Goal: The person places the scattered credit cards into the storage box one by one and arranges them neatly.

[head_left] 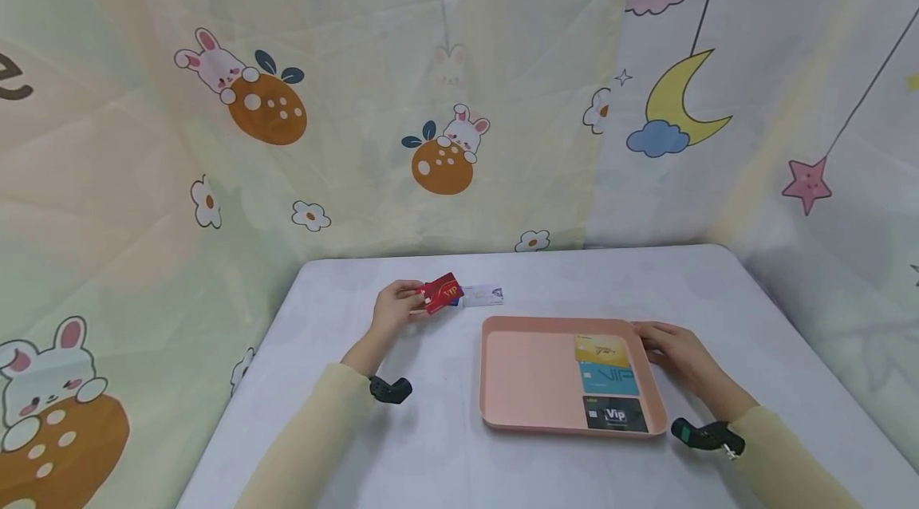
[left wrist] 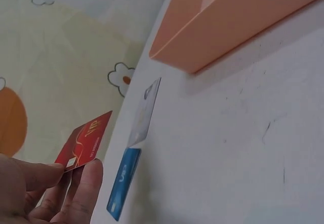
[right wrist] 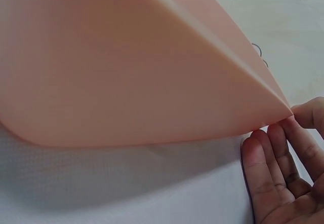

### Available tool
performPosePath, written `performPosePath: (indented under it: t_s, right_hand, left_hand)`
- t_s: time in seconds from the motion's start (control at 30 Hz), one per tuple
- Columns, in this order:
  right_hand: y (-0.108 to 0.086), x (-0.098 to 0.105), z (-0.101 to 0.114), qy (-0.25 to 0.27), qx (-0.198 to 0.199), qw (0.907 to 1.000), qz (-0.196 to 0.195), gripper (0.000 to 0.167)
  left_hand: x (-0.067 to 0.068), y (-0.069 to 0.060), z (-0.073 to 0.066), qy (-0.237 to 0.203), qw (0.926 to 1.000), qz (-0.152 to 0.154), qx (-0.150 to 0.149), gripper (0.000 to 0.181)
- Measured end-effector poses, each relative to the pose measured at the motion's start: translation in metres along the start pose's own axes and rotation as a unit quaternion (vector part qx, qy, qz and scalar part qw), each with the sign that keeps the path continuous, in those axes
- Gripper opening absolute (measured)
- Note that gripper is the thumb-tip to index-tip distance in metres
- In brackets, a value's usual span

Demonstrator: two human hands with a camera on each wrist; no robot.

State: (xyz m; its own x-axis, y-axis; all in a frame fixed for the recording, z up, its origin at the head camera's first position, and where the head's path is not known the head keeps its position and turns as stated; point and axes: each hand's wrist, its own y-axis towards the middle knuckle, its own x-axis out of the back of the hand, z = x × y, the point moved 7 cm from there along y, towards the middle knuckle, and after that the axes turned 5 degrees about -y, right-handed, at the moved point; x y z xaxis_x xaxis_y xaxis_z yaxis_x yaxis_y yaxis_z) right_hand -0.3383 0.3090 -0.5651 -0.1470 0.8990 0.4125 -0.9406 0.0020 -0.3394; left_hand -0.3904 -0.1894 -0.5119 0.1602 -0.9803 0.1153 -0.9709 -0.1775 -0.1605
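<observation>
My left hand [head_left: 396, 307] pinches a red VIP card [head_left: 443, 293] between thumb and fingers, raised above the table's far left part. Below it in the left wrist view lie a blue card [left wrist: 124, 183] and a whitish card [left wrist: 146, 112], end to end; the head view mostly hides the blue one. My right hand [head_left: 678, 349] holds the pink tray [head_left: 531, 373] at its far right corner, thumb at the rim and fingers below. Inside the tray, a yellow card [head_left: 601, 349], a teal card [head_left: 609, 380] and a black card [head_left: 615, 414] form a column along the right side.
A white cloth covers the table [head_left: 431, 453]. Behind it hangs a printed curtain [head_left: 359, 94] with rabbits, flowers and a moon. Black bands with small devices sit on both wrists.
</observation>
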Motion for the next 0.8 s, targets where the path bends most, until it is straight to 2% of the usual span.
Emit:
performPosePath:
  t_s: [0.2,0.5,0.8]
  right_hand:
    - [-0.001,0.000,0.000,0.002,-0.003,1.0000,-0.009,0.074]
    - [-0.001,0.001,0.000,0.003,-0.004,0.9999,-0.012,0.073]
    - [0.001,0.001,0.000,-0.005,-0.006,0.9999,-0.014,0.071]
  left_hand:
    - [-0.027,-0.012,-0.006,-0.014,0.9992,0.035,-0.011,0.030]
    - [-0.064,-0.027,-0.009,-0.040,0.9916,0.121,-0.021,0.029]
    - [-0.096,-0.045,-0.011,-0.011,0.9814,0.188,-0.035,0.025]
